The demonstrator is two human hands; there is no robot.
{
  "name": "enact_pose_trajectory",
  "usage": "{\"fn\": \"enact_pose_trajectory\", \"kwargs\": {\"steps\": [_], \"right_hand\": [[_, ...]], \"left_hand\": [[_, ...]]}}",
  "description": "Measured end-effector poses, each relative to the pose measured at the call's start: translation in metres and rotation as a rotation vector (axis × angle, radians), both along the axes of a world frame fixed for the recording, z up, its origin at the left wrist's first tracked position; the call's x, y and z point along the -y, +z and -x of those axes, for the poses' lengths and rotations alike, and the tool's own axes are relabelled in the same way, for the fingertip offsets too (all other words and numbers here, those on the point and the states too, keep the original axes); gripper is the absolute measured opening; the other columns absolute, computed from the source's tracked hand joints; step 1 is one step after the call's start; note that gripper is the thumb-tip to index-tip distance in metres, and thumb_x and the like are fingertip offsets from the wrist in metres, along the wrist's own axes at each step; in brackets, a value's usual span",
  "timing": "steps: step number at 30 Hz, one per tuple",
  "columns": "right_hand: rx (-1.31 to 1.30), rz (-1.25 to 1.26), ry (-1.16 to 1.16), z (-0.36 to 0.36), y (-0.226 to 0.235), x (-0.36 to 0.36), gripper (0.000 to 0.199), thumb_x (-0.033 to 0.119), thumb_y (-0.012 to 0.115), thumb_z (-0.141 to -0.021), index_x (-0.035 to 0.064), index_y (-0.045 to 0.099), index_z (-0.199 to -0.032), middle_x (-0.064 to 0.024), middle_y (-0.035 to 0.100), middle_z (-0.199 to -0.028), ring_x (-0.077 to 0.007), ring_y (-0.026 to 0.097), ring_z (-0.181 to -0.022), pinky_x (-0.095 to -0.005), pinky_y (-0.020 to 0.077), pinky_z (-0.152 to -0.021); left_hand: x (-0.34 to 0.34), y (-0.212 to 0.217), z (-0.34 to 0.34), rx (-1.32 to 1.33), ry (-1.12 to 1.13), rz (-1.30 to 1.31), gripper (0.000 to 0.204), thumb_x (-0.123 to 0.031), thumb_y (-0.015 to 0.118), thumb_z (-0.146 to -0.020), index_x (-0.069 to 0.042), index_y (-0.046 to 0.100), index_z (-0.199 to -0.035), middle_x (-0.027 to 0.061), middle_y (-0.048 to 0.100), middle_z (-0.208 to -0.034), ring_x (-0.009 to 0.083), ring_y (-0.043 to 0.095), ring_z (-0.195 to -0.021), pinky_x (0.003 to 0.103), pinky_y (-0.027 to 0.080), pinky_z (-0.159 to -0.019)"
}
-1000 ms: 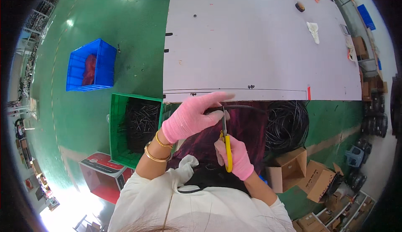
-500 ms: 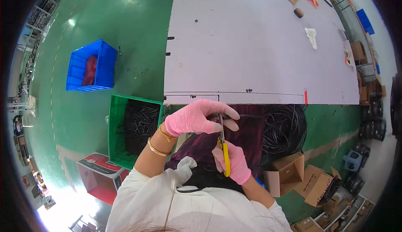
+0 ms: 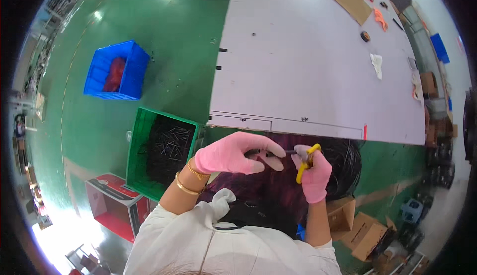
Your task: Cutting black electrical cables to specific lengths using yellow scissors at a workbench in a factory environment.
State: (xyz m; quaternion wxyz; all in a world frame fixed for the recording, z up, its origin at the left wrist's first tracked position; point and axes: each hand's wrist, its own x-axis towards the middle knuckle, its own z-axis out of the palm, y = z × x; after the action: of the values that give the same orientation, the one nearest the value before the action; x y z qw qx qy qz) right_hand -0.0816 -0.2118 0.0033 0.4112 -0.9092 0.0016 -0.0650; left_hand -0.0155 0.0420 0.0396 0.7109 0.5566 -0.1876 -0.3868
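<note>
My left hand (image 3: 231, 154), in a pink glove with pale fingertips, is curled above my lap around a short dark strip, partly hidden by the fingers. A thin black cord (image 3: 289, 152) runs between this hand and my right hand (image 3: 316, 176), also pink-gloved. The right fingers are closed round yellow-handled scissors (image 3: 310, 162), tilted sideways, and are close to the cord's end; whether they pinch it too I cannot tell. Beneath both hands a dark red cloth (image 3: 278, 183) covers my lap. Beside the right hand lies a large coil of black cord (image 3: 347, 168).
A green crate (image 3: 136, 163) of short black pieces stands at my left, near an open red and grey box (image 3: 117, 203). Farther off is a blue crate (image 3: 97, 79). The white table (image 3: 318, 71) lies ahead; cardboard boxes (image 3: 365, 235) are at right.
My right hand has moved right and a little up, away from the left, and the scissors have turned from upright to sideways. The left hand stays nearly in place. The view has shifted slightly.
</note>
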Motion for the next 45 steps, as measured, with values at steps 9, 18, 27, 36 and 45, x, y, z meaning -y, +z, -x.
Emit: {"fn": "enact_pose_trajectory", "kwargs": {"steps": [9,18,27,36,45], "right_hand": [[0.028,0.027,0.245,-0.036,0.031,-0.023,0.031,-0.008,0.073,-0.066,0.0056,0.067,-0.093,-0.0111,0.065,-0.081,-0.0266,0.064,-0.071,-0.0324,0.051,-0.065],[0.041,0.165,0.487,-0.085,0.028,-0.065,0.024,0.002,0.077,-0.071,0.0004,0.056,-0.082,-0.0165,0.056,-0.075,-0.0326,0.054,-0.066,-0.0389,0.0453,-0.059],[-0.078,0.216,0.501,-0.093,0.025,-0.073,0.024,0.004,0.076,-0.068,-0.0005,0.057,-0.083,-0.0183,0.058,-0.079,-0.0393,0.058,-0.072,-0.042,0.0474,-0.062],[-0.138,0.222,0.515,-0.096,0.027,-0.074,0.022,0.003,0.075,-0.069,-0.0004,0.061,-0.086,-0.0173,0.059,-0.08,-0.0371,0.059,-0.071,-0.04,0.0478,-0.062],[-0.101,0.254,0.54,-0.098,0.029,-0.077,0.024,0.003,0.076,-0.068,-0.0001,0.062,-0.086,-0.0173,0.059,-0.08,-0.0371,0.059,-0.07,-0.0403,0.048,-0.061]], "left_hand": [[-0.121,-0.022,0.067,0.303,0.539,-1.022,0.035,-0.003,0.067,-0.076,-0.003,0.069,-0.112,0.008,0.071,-0.088,0.0158,0.063,-0.071,0.028,0.052,-0.071],[-0.016,-0.037,0.048,1.217,0.781,-0.824,0.019,-0.011,0.07,-0.073,-0.017,0.069,-0.092,-0.0027,0.064,-0.103,0.0207,0.06,-0.098,0.037,0.049,-0.087],[0.016,-0.078,0.02,1.234,0.817,-0.895,0.027,-0.017,0.07,-0.078,-0.018,0.063,-0.103,-0.0011,0.059,-0.108,0.0222,0.057,-0.106,0.039,0.046,-0.094],[0.012,-0.082,0.016,1.24,0.822,-0.817,0.028,-0.018,0.069,-0.079,-0.018,0.06,-0.105,-0.0013,0.058,-0.106,0.0212,0.057,-0.102,0.039,0.046,-0.091],[0.009,-0.084,0.015,1.234,0.793,-0.789,0.022,-0.019,0.068,-0.081,-0.018,0.06,-0.102,-0.0014,0.059,-0.101,0.0212,0.059,-0.098,0.039,0.047,-0.087]]}}
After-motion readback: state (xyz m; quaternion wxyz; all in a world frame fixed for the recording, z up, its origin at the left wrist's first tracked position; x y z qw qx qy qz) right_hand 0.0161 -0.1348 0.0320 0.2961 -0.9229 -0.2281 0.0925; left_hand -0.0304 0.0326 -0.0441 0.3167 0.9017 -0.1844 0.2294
